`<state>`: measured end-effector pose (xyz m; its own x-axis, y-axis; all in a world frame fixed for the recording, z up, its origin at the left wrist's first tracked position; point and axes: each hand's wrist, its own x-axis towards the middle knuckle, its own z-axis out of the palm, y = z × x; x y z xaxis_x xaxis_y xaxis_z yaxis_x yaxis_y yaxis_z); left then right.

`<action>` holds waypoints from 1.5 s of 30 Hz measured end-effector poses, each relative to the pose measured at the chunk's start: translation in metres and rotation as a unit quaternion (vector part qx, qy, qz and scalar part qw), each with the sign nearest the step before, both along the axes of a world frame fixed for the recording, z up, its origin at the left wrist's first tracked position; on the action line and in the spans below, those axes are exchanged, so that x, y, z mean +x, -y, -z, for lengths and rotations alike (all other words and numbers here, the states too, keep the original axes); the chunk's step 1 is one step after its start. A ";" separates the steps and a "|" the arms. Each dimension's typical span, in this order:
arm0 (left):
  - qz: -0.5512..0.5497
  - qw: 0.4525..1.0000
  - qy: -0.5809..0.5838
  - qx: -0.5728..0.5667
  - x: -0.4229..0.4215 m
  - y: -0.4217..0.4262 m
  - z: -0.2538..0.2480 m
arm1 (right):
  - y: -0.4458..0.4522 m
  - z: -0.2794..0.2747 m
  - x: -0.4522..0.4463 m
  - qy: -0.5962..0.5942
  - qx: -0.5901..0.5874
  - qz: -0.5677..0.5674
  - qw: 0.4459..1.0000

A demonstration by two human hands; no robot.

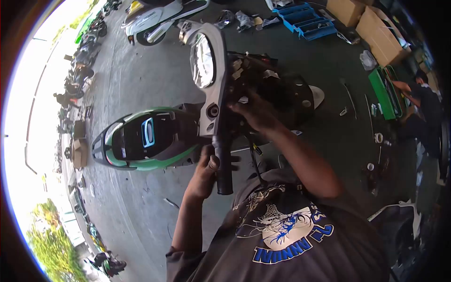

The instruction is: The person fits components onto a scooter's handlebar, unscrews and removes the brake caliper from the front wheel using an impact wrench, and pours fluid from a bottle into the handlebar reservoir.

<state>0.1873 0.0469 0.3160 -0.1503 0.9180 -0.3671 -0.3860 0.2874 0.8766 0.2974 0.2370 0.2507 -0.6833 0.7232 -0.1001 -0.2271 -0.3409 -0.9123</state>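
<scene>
A scooter with a green and black body (162,164) stands in front of me, its underseat compartment open. A blue-rimmed piece (148,132) lies in that compartment. My left hand (205,173) is closed around the black handlebar grip (225,176), thumb on the near side and fingertips showing beyond it. Above the grip, the grey handlebar cover (217,61) carries a clear round lens (203,61). My right hand (257,114) reaches into the dark, exposed front of the scooter, beside the handlebar. Its fingers look curled there, but shadow hides what they hold.
A blue cantilever toolbox (305,21) and cardboard boxes (380,37) stand on the far side. At right, a person (425,101) crouches by a green toolbox (386,91). Loose tools and parts lie on the floor. A white scooter (157,21) is at the top.
</scene>
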 end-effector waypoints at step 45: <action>0.023 0.950 -0.310 0.043 -0.011 -0.017 0.017 | 0.002 -0.018 0.001 -0.001 0.067 0.029 0.997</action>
